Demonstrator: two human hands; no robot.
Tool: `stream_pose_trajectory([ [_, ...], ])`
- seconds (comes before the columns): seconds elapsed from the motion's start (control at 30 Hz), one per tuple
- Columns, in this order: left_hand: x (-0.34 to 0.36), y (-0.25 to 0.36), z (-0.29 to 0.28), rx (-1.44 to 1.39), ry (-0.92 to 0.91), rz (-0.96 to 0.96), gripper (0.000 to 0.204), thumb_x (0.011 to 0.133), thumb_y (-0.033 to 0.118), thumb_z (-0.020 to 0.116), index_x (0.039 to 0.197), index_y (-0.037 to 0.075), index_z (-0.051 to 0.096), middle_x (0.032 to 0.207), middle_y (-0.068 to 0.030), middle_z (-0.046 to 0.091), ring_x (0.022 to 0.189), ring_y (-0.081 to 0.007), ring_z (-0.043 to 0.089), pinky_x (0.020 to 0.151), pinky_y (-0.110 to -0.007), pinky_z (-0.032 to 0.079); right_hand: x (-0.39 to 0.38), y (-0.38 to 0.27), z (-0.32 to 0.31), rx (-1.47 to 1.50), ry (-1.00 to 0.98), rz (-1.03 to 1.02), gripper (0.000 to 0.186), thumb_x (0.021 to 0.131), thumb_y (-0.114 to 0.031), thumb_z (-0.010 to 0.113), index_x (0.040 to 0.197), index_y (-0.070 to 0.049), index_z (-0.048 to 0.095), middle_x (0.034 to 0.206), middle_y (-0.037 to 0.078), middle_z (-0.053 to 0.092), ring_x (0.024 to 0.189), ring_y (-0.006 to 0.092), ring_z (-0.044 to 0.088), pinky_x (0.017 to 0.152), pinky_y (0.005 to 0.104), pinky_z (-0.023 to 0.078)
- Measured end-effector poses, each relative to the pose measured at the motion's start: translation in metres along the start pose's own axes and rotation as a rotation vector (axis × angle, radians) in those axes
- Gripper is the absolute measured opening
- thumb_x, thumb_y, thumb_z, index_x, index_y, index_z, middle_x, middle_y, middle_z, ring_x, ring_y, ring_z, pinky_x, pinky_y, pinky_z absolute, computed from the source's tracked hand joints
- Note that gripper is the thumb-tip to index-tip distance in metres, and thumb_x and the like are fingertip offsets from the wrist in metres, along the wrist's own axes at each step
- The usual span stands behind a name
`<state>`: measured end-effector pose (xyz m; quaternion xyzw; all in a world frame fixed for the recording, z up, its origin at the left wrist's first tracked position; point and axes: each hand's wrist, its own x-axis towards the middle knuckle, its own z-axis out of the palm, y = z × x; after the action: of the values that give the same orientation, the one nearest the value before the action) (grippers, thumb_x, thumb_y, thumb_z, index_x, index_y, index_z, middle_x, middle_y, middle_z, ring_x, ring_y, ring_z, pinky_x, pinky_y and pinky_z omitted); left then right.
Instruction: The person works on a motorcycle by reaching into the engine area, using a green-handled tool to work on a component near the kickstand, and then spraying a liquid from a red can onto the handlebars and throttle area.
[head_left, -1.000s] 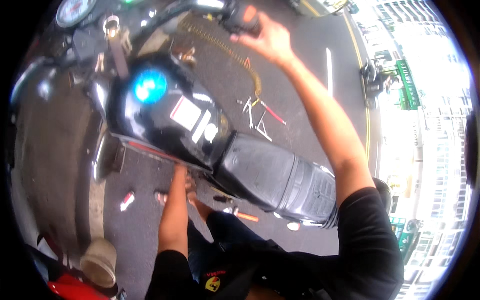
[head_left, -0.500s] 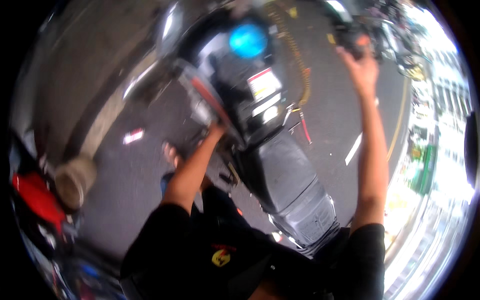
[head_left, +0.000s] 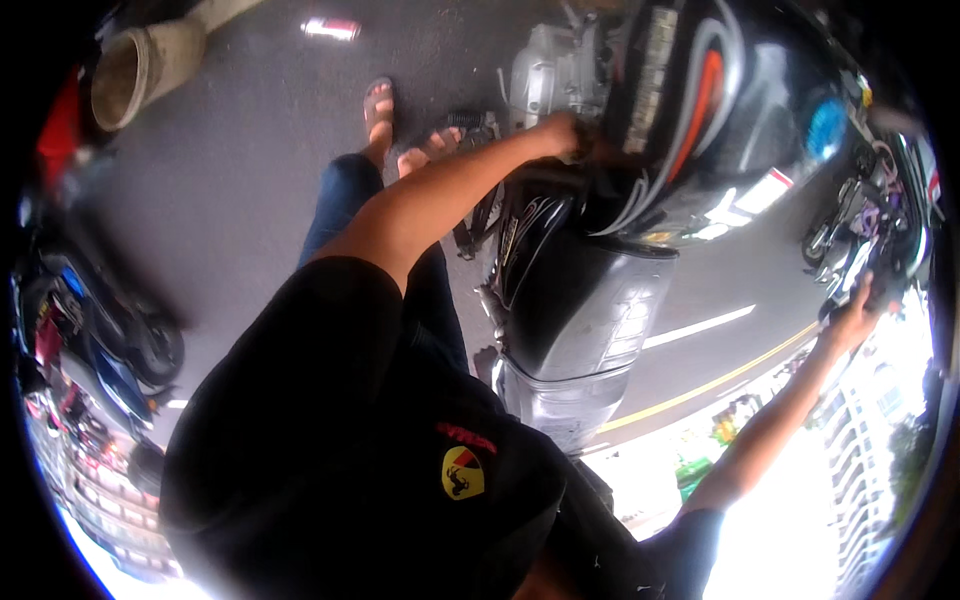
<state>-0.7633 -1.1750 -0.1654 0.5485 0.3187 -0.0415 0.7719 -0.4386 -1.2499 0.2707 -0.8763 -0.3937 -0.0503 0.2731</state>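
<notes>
A black motorcycle stands in front of me, its fuel tank point(head_left: 700, 130) marked with silver and red stripes. Its dark seat point(head_left: 590, 300) shines in the light, and a blue round thing point(head_left: 826, 128) sits on top of the tank. My left hand point(head_left: 562, 136) reaches in at the near side, below the tank and close to the silver engine point(head_left: 548, 75); its fingers are hidden there. Far out to the right, my right hand point(head_left: 852, 320) is closed around the dark handlebar grip point(head_left: 885, 290).
A beige bucket point(head_left: 125, 80) lies at the upper left, near a red object point(head_left: 58, 130). A red and white can point(head_left: 330, 28) is on the asphalt. Another motorcycle point(head_left: 110, 330) stands at the left, and more parked motorcycles point(head_left: 850, 220) at the right. My sandalled foot point(head_left: 379, 105) is beside the engine.
The view has swung, so the motorcycle appears turned toward the right. My right hand stays at the handlebar, and my left hand is still at the motorcycle's near side, below the tank.
</notes>
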Motion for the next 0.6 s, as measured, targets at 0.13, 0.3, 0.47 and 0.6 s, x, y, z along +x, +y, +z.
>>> stream_pose_trajectory([
  [0.13, -0.001, -0.008, -0.008, -0.157, 0.228, 0.023, 0.026, 0.079, 0.013, 0.064, 0.102, 0.005, 0.070, 0.096, -0.0118, 0.071, 0.090, -0.0243, 0.066, 0.081, -0.035, 0.050, 0.011, 0.018, -0.021, -0.071, 0.017, 0.149, 0.060, 0.081, -0.036, 0.076, 0.120, 0.005, 0.055, 0.111, 0.014, 0.062, 0.090, 0.0201, 0.062, 0.079, 0.0323, 0.052],
  [0.3, -0.002, -0.035, -0.010, -0.347, 0.299, 0.078, 0.027, 0.081, 0.019, 0.068, 0.103, 0.005, 0.069, 0.096, -0.0092, 0.070, 0.091, -0.0196, 0.065, 0.084, -0.032, 0.048, 0.035, 0.043, -0.046, -0.156, 0.103, 0.309, 0.053, 0.080, -0.036, 0.077, 0.111, 0.002, 0.058, 0.096, 0.011, 0.062, 0.078, 0.0171, 0.058, 0.061, 0.0289, 0.048],
  [0.47, -0.007, -0.023, -0.015, -0.283, 0.224, 0.099, 0.032, 0.081, 0.023, 0.069, 0.108, 0.006, 0.067, 0.103, -0.0117, 0.069, 0.096, -0.0239, 0.064, 0.087, -0.033, 0.048, 0.016, 0.010, -0.035, -0.237, 0.048, 0.274, 0.042, 0.083, -0.039, 0.073, 0.097, -0.002, 0.060, 0.081, 0.003, 0.060, 0.065, 0.0110, 0.052, 0.055, 0.0265, 0.040],
  [0.6, 0.001, -0.005, -0.008, -0.177, 0.193, 0.258, 0.038, 0.080, 0.025, 0.069, 0.113, 0.007, 0.065, 0.107, -0.0141, 0.067, 0.102, -0.0286, 0.063, 0.089, -0.036, 0.048, 0.009, 0.001, -0.027, -0.242, 0.038, 0.241, 0.044, 0.085, -0.042, 0.071, 0.101, -0.003, 0.060, 0.084, 0.002, 0.060, 0.068, 0.0115, 0.052, 0.060, 0.0280, 0.043],
])
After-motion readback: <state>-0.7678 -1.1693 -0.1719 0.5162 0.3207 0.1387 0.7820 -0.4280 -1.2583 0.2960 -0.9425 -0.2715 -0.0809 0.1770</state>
